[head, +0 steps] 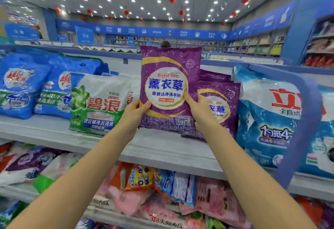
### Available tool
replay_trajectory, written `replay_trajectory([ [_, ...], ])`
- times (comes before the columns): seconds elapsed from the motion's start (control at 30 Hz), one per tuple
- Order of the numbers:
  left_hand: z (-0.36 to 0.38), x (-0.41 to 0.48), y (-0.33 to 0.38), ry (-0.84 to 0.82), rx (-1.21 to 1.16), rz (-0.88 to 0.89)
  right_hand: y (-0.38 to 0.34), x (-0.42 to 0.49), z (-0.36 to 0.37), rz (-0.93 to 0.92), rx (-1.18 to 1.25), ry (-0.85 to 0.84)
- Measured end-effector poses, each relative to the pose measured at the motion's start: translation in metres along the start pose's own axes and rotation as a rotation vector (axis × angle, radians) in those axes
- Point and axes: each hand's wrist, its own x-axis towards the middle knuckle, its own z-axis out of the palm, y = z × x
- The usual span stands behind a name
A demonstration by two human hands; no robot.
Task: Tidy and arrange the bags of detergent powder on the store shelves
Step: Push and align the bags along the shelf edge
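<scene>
Store aisle, grey metal shelf (162, 149) at chest height, bright ceiling lights.

Nearest, below: the lower shelf's mixed pink, orange and blue packets (162, 192) lie heaped and overlapping. This part looks untidied.

Mid: your left hand (137, 113) and right hand (200, 111) each pinch a lower side edge of the purple plastic bag of lavender detergent powder (169, 84), thumbs on its front. It is upright, face out, over the shelf's open gap. You cannot tell whether its base touches the shelf.

Just behind right: a stack of matching purple bags (220, 102), leaning. Left: a green-and-white bag (101, 105), then blue bags (21, 84), slumped. Right: a large blue-and-white bag (271, 120).

Far: a blue signage band (144, 31).

Judgement: early. One bag is in hand, the rows need straightening and the lower shelf is undone.
</scene>
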Motion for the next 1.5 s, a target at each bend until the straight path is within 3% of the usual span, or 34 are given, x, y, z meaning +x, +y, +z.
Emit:
replay_trajectory([
  [0.13,-0.011,0.036,-0.014,-0.025,0.038,-0.054,0.02,0.016,0.02,0.081,-0.076,0.094],
  [0.27,-0.009,0.064,-0.038,-0.01,0.047,-0.216,0.041,0.02,0.026,0.213,-0.19,0.102],
  [0.4,-0.006,0.071,-0.048,0.065,-0.013,-0.32,0.046,0.019,0.026,0.315,-0.088,0.127],
  [0.53,-0.002,0.072,-0.053,0.078,0.002,-0.261,0.04,0.014,0.026,0.229,-0.177,0.181],
  [0.73,-0.003,0.068,-0.055,0.051,0.274,-0.064,0.01,-0.024,0.021,0.023,-0.235,0.293],
  [0.9,-0.01,0.039,-0.04,-0.057,0.296,0.239,-0.023,-0.082,-0.004,-0.193,-0.175,0.419],
  [1.03,-0.014,-0.013,-0.024,-0.136,0.231,0.395,-0.038,-0.147,-0.037,-0.348,-0.095,0.545],
  [1.13,-0.016,-0.053,-0.025,-0.136,0.156,0.48,-0.034,-0.203,-0.064,-0.443,-0.171,0.702],
  [1.3,-0.005,-0.099,-0.066,-0.19,0.062,0.425,-0.005,-0.283,-0.104,-0.354,-0.419,0.923],
  [1.5,0.03,-0.135,-0.134,-0.317,0.274,0.312,0.044,-0.342,-0.184,-0.187,-0.518,1.041],
])
